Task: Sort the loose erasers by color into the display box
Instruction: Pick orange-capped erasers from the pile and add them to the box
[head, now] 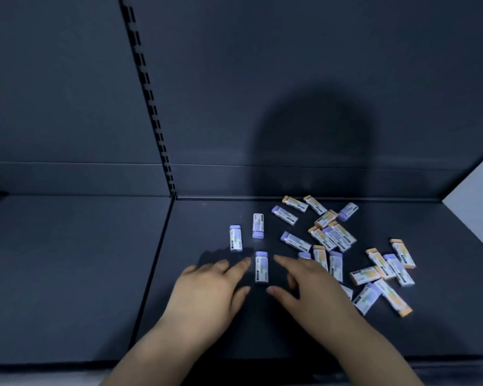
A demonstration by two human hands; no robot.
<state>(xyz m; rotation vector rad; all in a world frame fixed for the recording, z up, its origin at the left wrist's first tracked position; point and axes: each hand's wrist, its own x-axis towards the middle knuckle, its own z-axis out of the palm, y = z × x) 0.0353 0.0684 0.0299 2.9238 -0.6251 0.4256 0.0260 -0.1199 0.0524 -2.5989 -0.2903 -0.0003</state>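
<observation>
Brightness: dim; dark shelf [67,274] and back panel [53,79].
Source: behind the camera; a big rounded shadow [315,140] falls forward on the panel.
Shadows: soft-edged.
Glare: mild, on the white wrappers of the erasers [296,242].
Blur: left hand [207,291], right hand [313,288] and near erasers smeared; print unreadable.
Distortion: slotted upright [151,107] leans, wide-angle.

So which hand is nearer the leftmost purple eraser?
Left. The left hand sits just in front of the leftmost purple eraser, fingertips close to its near end. The right hand is farther off to the right, past another purple eraser lying between the hands.
</observation>
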